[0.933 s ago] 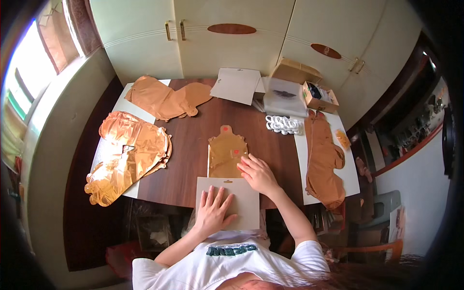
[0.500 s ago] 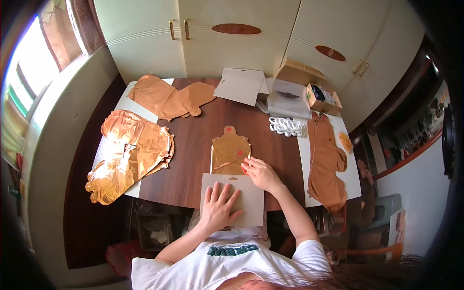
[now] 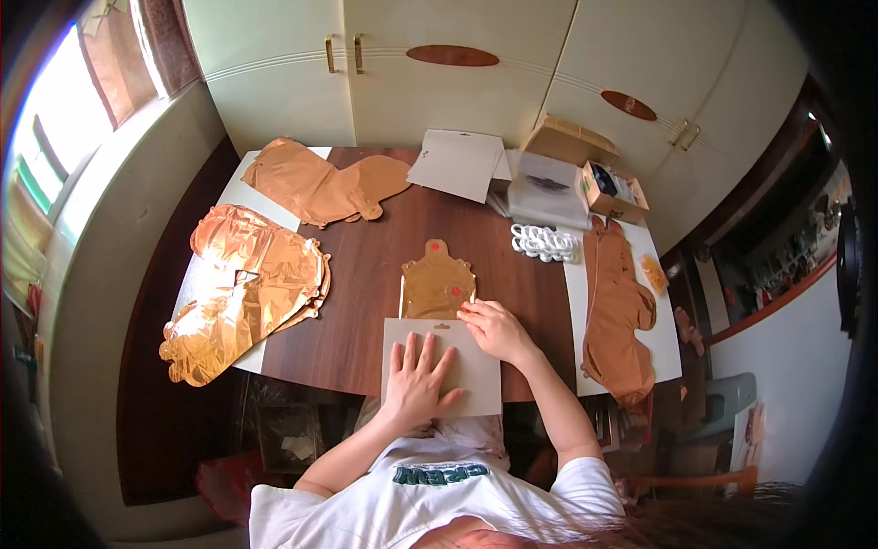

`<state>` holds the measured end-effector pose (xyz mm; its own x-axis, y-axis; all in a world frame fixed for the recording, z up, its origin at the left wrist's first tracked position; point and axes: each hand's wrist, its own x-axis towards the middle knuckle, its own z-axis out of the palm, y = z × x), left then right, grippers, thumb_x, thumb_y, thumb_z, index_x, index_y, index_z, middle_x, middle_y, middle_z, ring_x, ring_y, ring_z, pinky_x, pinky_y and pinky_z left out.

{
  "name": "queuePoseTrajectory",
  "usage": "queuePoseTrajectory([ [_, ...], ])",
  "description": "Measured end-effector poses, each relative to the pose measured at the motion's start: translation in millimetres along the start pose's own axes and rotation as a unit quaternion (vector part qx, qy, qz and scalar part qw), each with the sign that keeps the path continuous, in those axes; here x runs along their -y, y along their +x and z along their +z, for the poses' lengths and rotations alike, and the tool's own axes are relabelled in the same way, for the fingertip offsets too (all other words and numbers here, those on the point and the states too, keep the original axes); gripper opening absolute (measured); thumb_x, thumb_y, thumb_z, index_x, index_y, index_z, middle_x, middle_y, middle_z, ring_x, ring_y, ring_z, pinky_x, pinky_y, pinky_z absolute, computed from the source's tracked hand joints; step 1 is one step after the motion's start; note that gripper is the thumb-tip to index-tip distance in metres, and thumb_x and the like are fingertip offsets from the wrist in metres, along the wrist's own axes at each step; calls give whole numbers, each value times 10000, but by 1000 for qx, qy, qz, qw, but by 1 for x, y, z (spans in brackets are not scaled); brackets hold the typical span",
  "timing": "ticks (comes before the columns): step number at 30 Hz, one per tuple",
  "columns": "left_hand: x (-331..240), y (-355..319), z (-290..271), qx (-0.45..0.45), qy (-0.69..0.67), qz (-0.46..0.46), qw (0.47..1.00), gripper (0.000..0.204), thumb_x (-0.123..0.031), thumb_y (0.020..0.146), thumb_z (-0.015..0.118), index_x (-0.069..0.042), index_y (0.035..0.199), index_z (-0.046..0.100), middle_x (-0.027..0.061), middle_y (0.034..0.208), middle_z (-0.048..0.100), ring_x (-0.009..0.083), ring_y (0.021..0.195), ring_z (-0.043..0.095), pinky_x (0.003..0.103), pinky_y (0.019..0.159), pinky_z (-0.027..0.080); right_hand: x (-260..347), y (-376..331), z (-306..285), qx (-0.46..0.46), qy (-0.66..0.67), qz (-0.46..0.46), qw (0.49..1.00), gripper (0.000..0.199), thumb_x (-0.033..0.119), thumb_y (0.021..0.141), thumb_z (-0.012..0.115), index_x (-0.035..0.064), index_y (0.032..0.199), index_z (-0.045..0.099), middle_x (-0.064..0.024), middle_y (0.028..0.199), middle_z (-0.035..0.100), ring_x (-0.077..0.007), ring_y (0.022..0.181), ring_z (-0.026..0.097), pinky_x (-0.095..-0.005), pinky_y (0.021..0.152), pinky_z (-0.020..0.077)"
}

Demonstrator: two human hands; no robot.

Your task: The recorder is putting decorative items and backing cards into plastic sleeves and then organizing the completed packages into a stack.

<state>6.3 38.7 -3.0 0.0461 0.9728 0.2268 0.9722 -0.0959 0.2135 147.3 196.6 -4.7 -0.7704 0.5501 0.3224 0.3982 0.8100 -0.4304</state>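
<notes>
In front of me on the brown table lies a folded gold foil balloon [image 3: 437, 279] with scalloped edges, a tab at its top and two red marks. A grey-white card [image 3: 439, 384] with a hang hole covers the balloon's near end and overhangs the table's front edge. My left hand [image 3: 416, 380] rests flat on the card, fingers spread. At the balloon's lower right edge, beside the card's top corner, my right hand [image 3: 494, 328] is closed in a pinch. What its fingertips hold is hidden.
Shiny foil balloons [image 3: 247, 288] lie left, with matte tan ones [image 3: 320, 188] behind them and another tan stack [image 3: 617, 316] at right. At the back stand a pile of cards [image 3: 457, 165], clear bags [image 3: 547, 188], a small box [image 3: 613, 192] and white looped straps [image 3: 546, 242].
The card and my left hand have slid away from me, covering more of the balloon's near end. My right hand stays at the balloon's right edge, its fingers shifted slightly.
</notes>
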Motion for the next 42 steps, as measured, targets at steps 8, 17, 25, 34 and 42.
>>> queuePoseTrajectory([
  [8,4,6,-3,13,-1,4,1000,665,-579,766,470,-165,1284,421,209,1342,331,434,1246,265,558,1010,158,1,8,-4,9,-33,15,999,353,135,777,581,84,1125,560,-126,1232,478,-292,1102,473,-386,928,392],
  [17,4,5,2,21,5,6,1000,672,-582,773,456,-167,1299,402,209,1357,308,436,1260,234,568,1009,142,-43,42,10,35,-97,-25,994,445,282,806,581,80,1195,506,-129,1273,455,-298,1210,388,-436,980,320],
  [25,5,8,-3,34,3,3,999,680,-587,774,448,-166,1305,393,210,1355,307,439,1259,234,569,1008,146,-45,50,13,3,67,7,998,490,215,752,654,58,1187,493,-153,1259,431,-297,1139,448,-413,954,368],
  [34,4,9,-4,43,6,3,999,685,-596,780,430,-162,1308,388,212,1362,298,439,1262,224,571,1010,137,-44,82,9,20,142,207,968,733,242,615,763,5,1205,399,-214,1192,475,-339,1105,473,-370,913,407],
  [42,5,9,-4,55,-2,1,998,691,-606,787,417,-159,1313,383,232,1369,269,461,1268,190,576,1011,126,-44,78,-9,182,137,212,950,474,350,565,792,-21,807,621,-167,768,633,-208,693,605,-340,612,459],
])
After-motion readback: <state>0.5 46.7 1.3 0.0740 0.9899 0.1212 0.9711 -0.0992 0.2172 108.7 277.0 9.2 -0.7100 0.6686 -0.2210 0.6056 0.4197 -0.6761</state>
